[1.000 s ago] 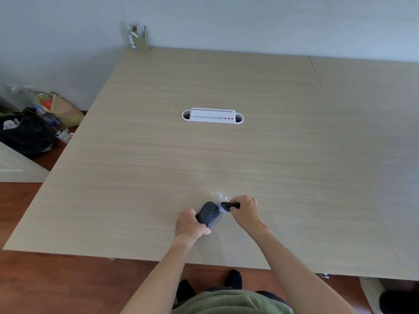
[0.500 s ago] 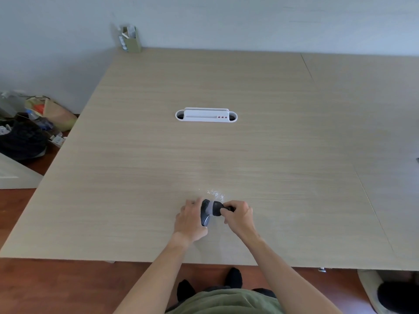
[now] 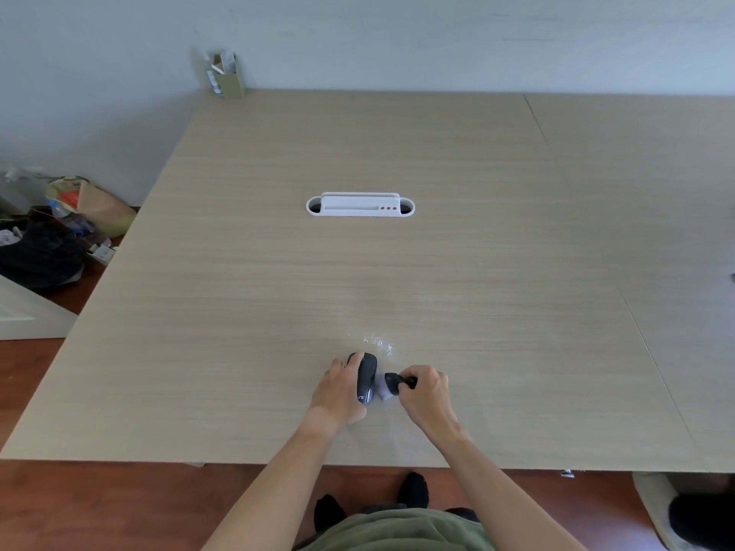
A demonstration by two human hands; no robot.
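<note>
The far green box (image 3: 230, 82) holds white things. The left hand (image 3: 338, 393) has its grip curled round a black mouse (image 3: 366, 377) standing on edge. The right hand (image 3: 428, 391) pinches a small brush (image 3: 391, 385) against it.

We see everything from one camera worn on the person's head. It looks forward and down across the wide pale wooden table (image 3: 437, 161) to the plain grey wall (image 3: 437, 33) behind. The left hand (image 3: 338, 387) and right hand (image 3: 427, 391) are close below it, at the table's near edge, with the feet in dark socks (image 3: 413, 491) right underneath.
</note>
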